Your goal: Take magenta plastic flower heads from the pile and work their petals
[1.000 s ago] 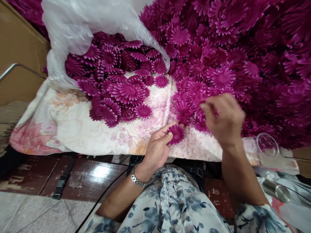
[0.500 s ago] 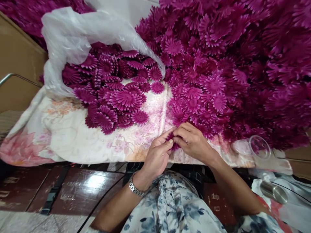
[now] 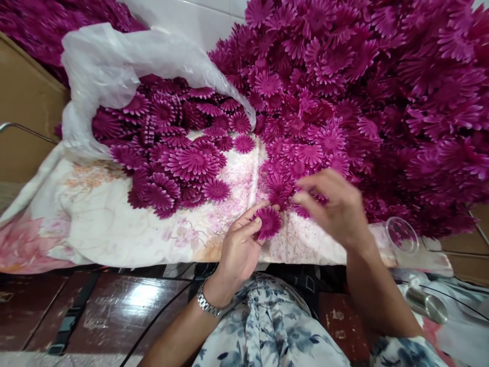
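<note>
My left hand (image 3: 241, 244), with a metal watch at its wrist, pinches a magenta artificial flower (image 3: 269, 223) between thumb and fingers, its face turned up. My right hand (image 3: 336, 209) is raised to the right of that flower, apart from it and smeared by motion. Its thumb and forefinger tips come together in a pinch; whether something tiny sits between them is hidden. Beyond this hand rises a large heap of loose magenta flowers (image 3: 328, 137). To the left, stacked magenta flower heads (image 3: 191, 160) spill from a translucent plastic bag (image 3: 103, 56).
A floral cloth (image 3: 114, 219) covers the work surface. On its right side stands a clear plastic cup (image 3: 402, 235). Below at the right lies a metal cylinder (image 3: 426, 305). A cardboard box (image 3: 30, 92) borders the left side. One flower head (image 3: 216, 190) lies at the stack's edge.
My right hand has drawn away from my left, up and to the right. The flower in my left hand, mostly covered before, now shows its face. The view has shifted slightly.
</note>
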### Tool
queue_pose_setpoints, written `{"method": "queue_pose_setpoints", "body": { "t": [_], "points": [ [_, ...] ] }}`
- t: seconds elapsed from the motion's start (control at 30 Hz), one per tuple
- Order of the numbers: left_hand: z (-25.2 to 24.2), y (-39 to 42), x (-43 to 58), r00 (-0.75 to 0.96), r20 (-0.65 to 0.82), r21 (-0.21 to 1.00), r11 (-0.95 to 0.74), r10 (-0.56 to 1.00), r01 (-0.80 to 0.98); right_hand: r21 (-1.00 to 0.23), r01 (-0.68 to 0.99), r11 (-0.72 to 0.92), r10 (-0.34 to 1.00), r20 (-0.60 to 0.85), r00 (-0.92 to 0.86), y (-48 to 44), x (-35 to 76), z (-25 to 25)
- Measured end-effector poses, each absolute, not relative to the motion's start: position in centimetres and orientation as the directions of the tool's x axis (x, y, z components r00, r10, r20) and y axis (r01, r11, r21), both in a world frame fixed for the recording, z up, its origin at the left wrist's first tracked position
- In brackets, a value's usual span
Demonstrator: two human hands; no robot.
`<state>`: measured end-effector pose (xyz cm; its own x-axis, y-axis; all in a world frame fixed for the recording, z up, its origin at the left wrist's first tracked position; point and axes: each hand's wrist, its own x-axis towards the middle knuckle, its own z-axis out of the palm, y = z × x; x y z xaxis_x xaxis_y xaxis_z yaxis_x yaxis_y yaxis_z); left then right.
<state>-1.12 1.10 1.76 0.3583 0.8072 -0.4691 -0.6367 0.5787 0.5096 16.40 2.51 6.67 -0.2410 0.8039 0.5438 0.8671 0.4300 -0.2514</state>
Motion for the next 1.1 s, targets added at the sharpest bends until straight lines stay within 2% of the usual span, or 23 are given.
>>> {"method": "queue_pose_setpoints", "body": {
  "t": [0.07,0.13,0.33,0.5,0.73,1.1],
  "points": [
    [1.7,1.0,-0.8,0.360,-0.451,0.515,0.567,0.817,-0.643,-0.364,0.783,0.504,0.840,0.417,-0.347,1.3,14.4,5.0],
    [1.5,0.8,-0.5,0.379,-0.443,0.524,0.578,0.812,-0.626,-0.412,0.746,0.523,0.845,0.364,-0.391,0.7,13.0,3.4],
    [0.9,0.3,-0.5,0.401,-0.406,0.558,0.570,0.821,-0.603,-0.451,0.719,0.529,0.843,0.376,-0.384,0.6,13.1,2.2],
    [0.7,0.3,-1.3,0.410,-0.378,0.571,0.558,0.830,-0.603,-0.553,0.642,0.530,0.848,0.332,-0.414,0.4,13.6,3.3],
    [0.9,0.3,-1.6,0.446,-0.372,0.551,0.580,0.814,-0.600,-0.469,0.696,0.544,0.837,0.353,-0.417,0.4,13.1,3.1],
    [0.0,0.0,-0.8,0.366,-0.362,0.704,0.508,0.858,-0.495,-0.694,0.589,0.413,0.908,0.261,-0.329,-0.2,14.3,3.2]
  ]
}}
